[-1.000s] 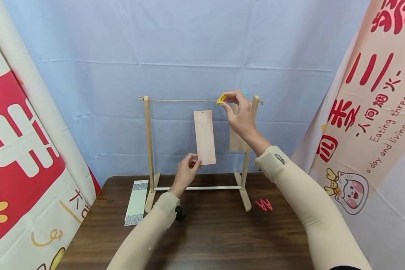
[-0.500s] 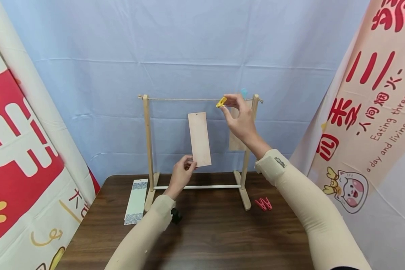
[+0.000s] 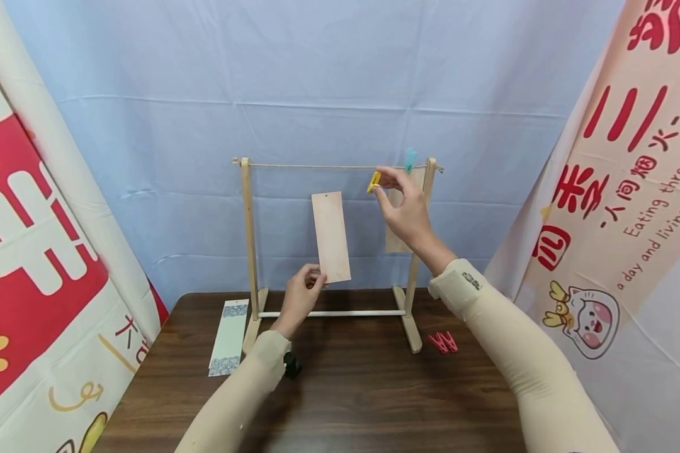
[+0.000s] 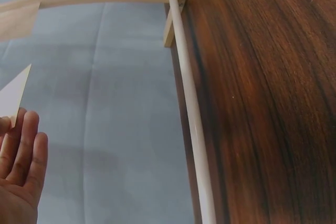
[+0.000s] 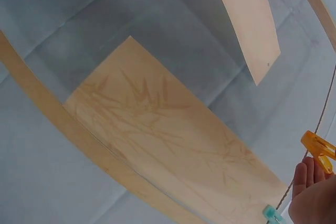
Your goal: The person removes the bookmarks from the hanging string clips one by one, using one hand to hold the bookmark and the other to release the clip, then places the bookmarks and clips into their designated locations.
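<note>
A pale pinkish card (image 3: 332,236) with a small hole near its top stands tilted in the air, below the twine (image 3: 317,166). My left hand (image 3: 299,297) pinches its lower left corner between thumb and finger; in the left wrist view the other fingers (image 4: 38,163) extend past the corner. My right hand (image 3: 406,206) pinches a yellow clothespin (image 3: 374,182) just below the twine, apart from the card. Behind that hand, a tan card (image 5: 173,129) with a bamboo pattern hangs from the twine by a blue clothespin (image 3: 410,160).
The wooden stand (image 3: 248,233) carries the twine between two posts, with a white rod (image 3: 351,314) low down. A pale green card (image 3: 229,336) with blue patterned ends lies left on the dark table (image 3: 362,390). Pink clothespins (image 3: 444,343) lie right of the stand.
The pale card has moved left and slightly down with my left hand. My right hand has lowered the yellow clothespin away from the twine, uncovering the blue clothespin.
</note>
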`<move>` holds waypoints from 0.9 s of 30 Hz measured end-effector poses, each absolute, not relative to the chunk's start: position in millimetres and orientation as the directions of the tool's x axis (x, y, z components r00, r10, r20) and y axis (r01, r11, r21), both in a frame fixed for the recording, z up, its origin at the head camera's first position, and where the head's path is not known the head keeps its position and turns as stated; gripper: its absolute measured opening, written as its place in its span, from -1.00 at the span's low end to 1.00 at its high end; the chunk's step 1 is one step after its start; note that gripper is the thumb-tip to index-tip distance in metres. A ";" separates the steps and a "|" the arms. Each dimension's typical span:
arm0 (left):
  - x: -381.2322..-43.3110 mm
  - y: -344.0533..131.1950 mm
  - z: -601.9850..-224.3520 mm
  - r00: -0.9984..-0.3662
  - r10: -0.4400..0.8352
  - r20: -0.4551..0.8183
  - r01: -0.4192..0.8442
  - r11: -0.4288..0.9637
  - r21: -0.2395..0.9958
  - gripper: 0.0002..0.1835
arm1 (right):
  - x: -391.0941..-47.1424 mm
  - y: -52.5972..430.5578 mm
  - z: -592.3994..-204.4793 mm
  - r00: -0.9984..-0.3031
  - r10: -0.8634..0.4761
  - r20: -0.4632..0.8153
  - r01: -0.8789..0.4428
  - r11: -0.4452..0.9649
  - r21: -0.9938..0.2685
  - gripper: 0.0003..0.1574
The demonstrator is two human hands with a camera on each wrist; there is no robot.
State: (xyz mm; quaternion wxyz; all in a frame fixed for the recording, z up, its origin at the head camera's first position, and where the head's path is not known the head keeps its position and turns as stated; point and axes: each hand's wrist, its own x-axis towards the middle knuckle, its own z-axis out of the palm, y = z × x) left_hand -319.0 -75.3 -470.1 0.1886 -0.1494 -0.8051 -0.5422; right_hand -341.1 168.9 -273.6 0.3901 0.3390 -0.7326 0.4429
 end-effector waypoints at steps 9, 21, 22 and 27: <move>-320.4 -81.0 -479.1 -0.874 0.028 0.486 0.460 0.372 0.806 -0.80 | -340.6 170.0 -287.7 -0.520 -0.152 0.841 -0.804 0.419 -0.422 -0.51; -319.6 -89.6 -488.3 -0.883 0.009 0.469 0.433 0.399 0.808 -0.77 | -344.6 173.7 -307.0 -0.549 -0.137 0.824 -0.789 0.409 -0.458 -0.48; -319.3 -90.2 -488.8 -0.884 0.008 0.467 0.431 0.400 0.809 -0.76 | -344.3 174.0 -308.3 -0.552 -0.137 0.822 -0.788 0.407 -0.461 -0.47; -316.7 -92.6 -491.2 -0.888 0.008 0.460 0.425 0.401 0.812 -0.75 | -343.4 174.7 -315.4 -0.570 -0.135 0.811 -0.780 0.398 -0.482 -0.48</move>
